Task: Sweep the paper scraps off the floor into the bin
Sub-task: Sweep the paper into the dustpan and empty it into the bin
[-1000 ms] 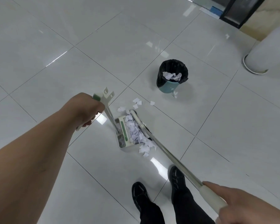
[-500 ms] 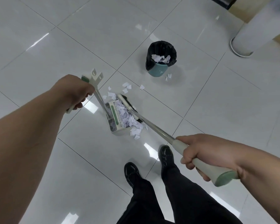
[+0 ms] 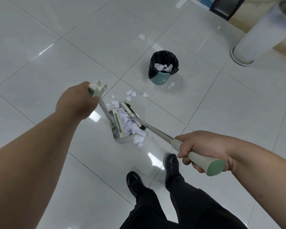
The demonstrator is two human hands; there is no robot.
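Left grip (image 3: 76,100) closed round dustpan (image 3: 118,123) handle; right grip (image 3: 203,149) closed round broom (image 3: 130,112) handle. Scraps (image 3: 130,127) mostly in dustpan, some loose on floor (image 3: 205,104) at 12 o'clock. Bin (image 3: 161,78) at 1 o'clock, well apart.

This looks like the hall of an office or public building, not a home. The floor (image 3: 205,113) is laid in large glossy pale tiles with thin dark joints. At the far right a tall white cylinder (image 3: 257,38) stands on a ringed base, beside a dark-framed door (image 3: 226,9) and a beige stone-look wall (image 3: 243,22).
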